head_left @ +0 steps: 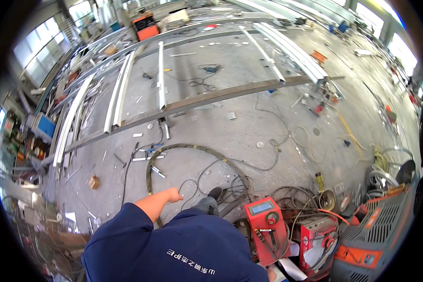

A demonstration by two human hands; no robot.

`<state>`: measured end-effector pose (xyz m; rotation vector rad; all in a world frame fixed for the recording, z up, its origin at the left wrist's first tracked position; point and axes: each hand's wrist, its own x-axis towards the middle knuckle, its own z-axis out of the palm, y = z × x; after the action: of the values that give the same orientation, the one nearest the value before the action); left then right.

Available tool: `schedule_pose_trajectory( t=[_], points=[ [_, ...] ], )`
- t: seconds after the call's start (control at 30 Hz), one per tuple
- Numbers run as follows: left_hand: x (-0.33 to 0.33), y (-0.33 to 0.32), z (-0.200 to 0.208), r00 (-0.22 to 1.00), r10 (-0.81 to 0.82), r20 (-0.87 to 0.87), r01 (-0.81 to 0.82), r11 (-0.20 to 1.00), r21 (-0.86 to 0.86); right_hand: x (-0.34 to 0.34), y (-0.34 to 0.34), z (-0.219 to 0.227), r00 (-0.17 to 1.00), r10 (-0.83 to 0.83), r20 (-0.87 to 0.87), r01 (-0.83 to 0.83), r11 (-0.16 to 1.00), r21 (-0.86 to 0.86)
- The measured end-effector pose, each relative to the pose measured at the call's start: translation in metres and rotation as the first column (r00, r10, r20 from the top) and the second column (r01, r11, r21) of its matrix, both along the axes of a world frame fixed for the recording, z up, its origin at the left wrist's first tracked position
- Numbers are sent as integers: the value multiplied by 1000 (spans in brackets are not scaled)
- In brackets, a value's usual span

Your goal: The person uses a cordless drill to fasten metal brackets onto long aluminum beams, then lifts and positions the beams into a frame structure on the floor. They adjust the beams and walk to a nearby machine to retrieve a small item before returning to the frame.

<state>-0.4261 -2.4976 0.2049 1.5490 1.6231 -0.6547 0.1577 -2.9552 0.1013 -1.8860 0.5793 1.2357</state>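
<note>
My left hand (174, 195) hangs over the floor in front of me at the end of a bare forearm, its fingers looking curled in with nothing visible in them. Below it on the floor lies a thick wrapped cable (192, 147), bent into a wide loop. Only a sliver of my right hand (271, 274) shows at the lower edge, beside white sheets (292, 269) and below a red control box (267, 230) with a small display and a knob. What that hand's fingers do is hidden. My navy jacket (174, 249) fills the lower middle.
A second red machine (317, 242) and a grey-orange cabinet (380, 235) stand at the right among coiled cables. Ahead, a long steel beam (211, 97) carries white metal bars (161, 77). Thin cables, a small brown box (94, 182) and metal offcuts lie on the floor.
</note>
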Motion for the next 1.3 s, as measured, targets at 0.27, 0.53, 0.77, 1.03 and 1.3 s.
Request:
schedule_pose_trajectory(
  t=[0.27,0.53,0.77,1.03,1.3],
  points=[
    [-88,-71,-23,875,460,-150,-484,832,-271,39,207,55,927,313,205,-343,930,130],
    [-108,44,-79,887,452,95,-440,889,-127,5,272,-28,398,911,105,-914,404,-43],
    [-136,195,-44,900,372,228,-412,896,165,-99,465,157,560,794,236,-811,584,-39],
    [-177,249,-58,706,677,207,-705,700,117,-113,550,173,478,838,264,-848,518,-108],
    [-143,235,-85,646,760,69,-711,633,-306,-92,579,148,591,805,52,-783,588,-204]
  ],
)
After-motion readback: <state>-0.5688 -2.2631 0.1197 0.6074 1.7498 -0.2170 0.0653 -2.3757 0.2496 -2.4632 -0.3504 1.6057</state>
